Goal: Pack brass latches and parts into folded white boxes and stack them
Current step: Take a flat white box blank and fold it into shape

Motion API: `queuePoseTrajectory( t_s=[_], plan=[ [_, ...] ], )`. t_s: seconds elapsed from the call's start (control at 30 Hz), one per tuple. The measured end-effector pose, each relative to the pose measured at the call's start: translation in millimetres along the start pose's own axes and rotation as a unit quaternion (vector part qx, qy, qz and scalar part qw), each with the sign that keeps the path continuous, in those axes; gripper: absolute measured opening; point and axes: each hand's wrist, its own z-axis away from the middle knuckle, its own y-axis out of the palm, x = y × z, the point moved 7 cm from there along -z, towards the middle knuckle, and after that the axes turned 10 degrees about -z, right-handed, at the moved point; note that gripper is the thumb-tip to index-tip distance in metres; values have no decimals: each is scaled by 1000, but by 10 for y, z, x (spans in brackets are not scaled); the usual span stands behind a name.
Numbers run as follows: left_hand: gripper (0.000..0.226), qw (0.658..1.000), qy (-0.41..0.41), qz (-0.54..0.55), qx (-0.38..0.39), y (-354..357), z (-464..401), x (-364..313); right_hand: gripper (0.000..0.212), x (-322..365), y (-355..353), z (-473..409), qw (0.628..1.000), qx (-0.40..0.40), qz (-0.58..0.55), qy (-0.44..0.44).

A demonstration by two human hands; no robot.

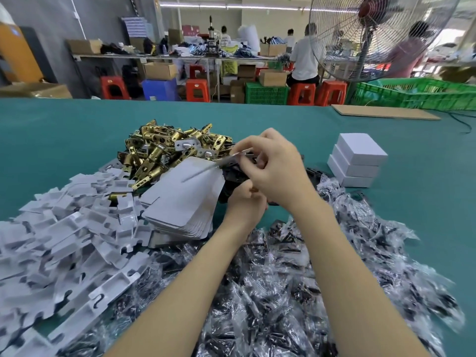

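Nearest the camera, two bare forearms reach forward over a heap of clear plastic parts bags (296, 292) covering the green table (64, 130). At far left lies a loose pile of white card inserts (64, 240), then a fanned stack of flat unfolded box blanks (185, 199), with the brass latches (167, 148) heaped just behind, all within easy reach. At centre the hands meet: the left hand (244, 204), lower, is curled around something small, too hidden to name. The right hand (273, 168) pinches a thin blurred flat piece, probably a plate picked for packing. At right, three closed white boxes (356, 161) stand stacked, well apart from the clutter.
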Motion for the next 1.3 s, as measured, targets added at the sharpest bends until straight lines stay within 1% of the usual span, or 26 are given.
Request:
queuePoseTrajectory(
  t_s=[0.1,0.13,0.2,0.27,0.3,0.33,0.37,0.4,0.43,0.47,0.5,0.53,0.57,0.6,0.67,0.7,0.73,0.8,0.83,0.9,0.97,1.07,1.13,1.17,1.27,1.3],
  plan=[
    [18,1000,6,12,-6,3,-20,-1,20,-167,-300,-23,999,-36,-6,23],
    [20,999,-1,40,-10,4,-21,3,19,-238,-403,-11,998,-46,-14,38],
    [22,986,-39,160,-27,-34,-33,28,17,-384,-612,42,994,-77,-28,70],
    [24,954,-69,287,-48,-106,-26,51,20,-526,-786,116,989,-100,-40,101],
    [31,941,-68,328,-49,-125,-21,54,22,-601,-842,155,986,-102,-56,118],
    [40,935,-62,347,-34,-119,-7,39,24,-665,-871,196,983,-97,-77,136],
    [46,940,-50,336,-12,-98,1,8,24,-713,-865,232,980,-83,-93,153],
    [46,951,-35,306,16,-52,14,-30,23,-734,-828,259,979,-62,-100,167],
    [41,963,-15,268,39,-1,22,-70,24,-737,-775,274,978,-37,-106,178],
    [34,970,0,241,40,18,23,-91,29,-738,-720,278,975,-14,-116,191],
    [25,972,9,234,22,-3,19,-104,37,-740,-666,273,969,4,-139,206],
    [22,971,18,237,-11,-57,17,-110,43,-732,-621,262,961,14,-164,221],
    [26,968,33,246,-48,-127,23,-119,44,-726,-597,242,958,17,-173,229],
    [30,963,57,254,-76,-196,33,-142,39,-716,-586,213,961,17,-162,224],
    [31,952,113,265,-101,-277,63,-200,21,-689,-577,171,975,18,-109,194],
    [26,949,129,272,-96,-281,79,-229,13,-683,-573,159,979,12,-91,183],
    [24,944,135,290,-77,-266,105,-265,10,-692,-566,152,980,2,-85,181],
    [40,934,137,328,-8,-188,151,-313,12,-725,-523,160,973,-2,-105,208],
    [48,931,130,340,26,-143,159,-319,11,-733,-485,172,967,8,-121,226],
    [55,923,103,362,79,-77,179,-338,10,-724,-434,185,961,31,-132,240],
    [57,908,81,395,116,-29,181,-348,11,-693,-419,184,964,42,-117,235],
    [58,897,67,414,142,-14,183,-357,14,-620,-404,128,978,47,-39,199],
    [58,896,70,407,161,1,205,-375,14,-550,-379,91,983,38,-24,177],
    [58,895,72,407,167,5,210,-375,18,-517,-356,80,985,38,-30,168],
    [62,888,71,422,171,-14,223,-370,40,-419,-311,59,987,44,-53,144],
    [63,886,68,426,171,-22,220,-359,43,-382,-313,52,988,41,-52,137]
  ],
)
